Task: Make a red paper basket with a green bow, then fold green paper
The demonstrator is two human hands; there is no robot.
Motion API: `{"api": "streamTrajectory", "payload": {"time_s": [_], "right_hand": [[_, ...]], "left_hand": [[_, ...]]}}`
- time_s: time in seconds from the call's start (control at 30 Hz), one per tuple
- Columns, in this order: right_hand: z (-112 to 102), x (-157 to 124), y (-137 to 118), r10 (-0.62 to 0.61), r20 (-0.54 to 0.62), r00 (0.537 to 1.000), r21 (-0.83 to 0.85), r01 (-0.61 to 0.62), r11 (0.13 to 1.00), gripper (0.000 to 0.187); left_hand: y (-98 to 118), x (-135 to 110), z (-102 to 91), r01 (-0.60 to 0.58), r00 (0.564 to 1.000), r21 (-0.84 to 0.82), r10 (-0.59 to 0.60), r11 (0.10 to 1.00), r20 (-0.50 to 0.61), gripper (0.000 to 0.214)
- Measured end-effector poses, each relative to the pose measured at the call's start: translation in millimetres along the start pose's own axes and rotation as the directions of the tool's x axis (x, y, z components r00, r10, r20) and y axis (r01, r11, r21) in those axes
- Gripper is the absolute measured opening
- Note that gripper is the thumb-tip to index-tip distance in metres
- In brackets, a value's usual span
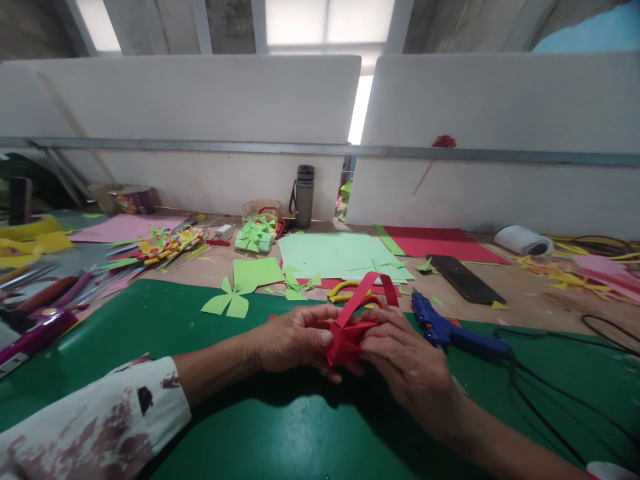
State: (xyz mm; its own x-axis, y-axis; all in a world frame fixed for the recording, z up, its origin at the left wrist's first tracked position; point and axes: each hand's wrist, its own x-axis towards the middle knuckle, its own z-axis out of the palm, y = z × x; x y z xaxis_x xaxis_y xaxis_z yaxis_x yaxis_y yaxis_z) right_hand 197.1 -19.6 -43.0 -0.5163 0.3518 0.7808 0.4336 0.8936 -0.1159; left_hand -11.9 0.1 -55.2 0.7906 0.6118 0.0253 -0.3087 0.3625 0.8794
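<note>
A small red paper basket [345,340] with a looped strip handle is held up between both hands, just above the green mat [290,433]. My left hand [300,337] grips its left side, thumb on the near face. On the opposite side my right hand [400,350] is closed round it, fingers along the edge. The fingers hide part of the basket's body. Behind it lie yellow-handled scissors [344,291], partly covered. A blue glue gun [455,333] rests on the mat to the right of my right hand.
Pale green sheets [335,253], red sheets [440,243] and a black phone [467,279] lie at the back. A grey bottle [304,197] stands by the white partition [190,100]. Green cut-paper leaves [227,300] are left of centre. Black cables [543,407] cross the right side.
</note>
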Motion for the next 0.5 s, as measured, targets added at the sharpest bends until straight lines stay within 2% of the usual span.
{"api": "streamTrajectory", "payload": {"time_s": [0.27,0.4,0.5], "right_hand": [[2,-3,-3,0.097,-0.007,0.995,-0.083,-0.097,0.992,0.017],[1,2,-5,0.091,-0.025,0.996,-0.142,-0.094,0.985,0.018],[2,4,-6,0.076,-0.042,0.996,-0.196,-0.083,0.977,0.02]], "left_hand": [[-6,3,1.6,-0.072,0.992,0.061,0.077,0.996,-0.098,0.044],[-5,1,11.6,-0.072,0.98,0.172,0.102,0.983,-0.173,0.053],[-5,1,22.2,-0.086,0.951,0.195,0.139,0.977,-0.275,0.059]]}}
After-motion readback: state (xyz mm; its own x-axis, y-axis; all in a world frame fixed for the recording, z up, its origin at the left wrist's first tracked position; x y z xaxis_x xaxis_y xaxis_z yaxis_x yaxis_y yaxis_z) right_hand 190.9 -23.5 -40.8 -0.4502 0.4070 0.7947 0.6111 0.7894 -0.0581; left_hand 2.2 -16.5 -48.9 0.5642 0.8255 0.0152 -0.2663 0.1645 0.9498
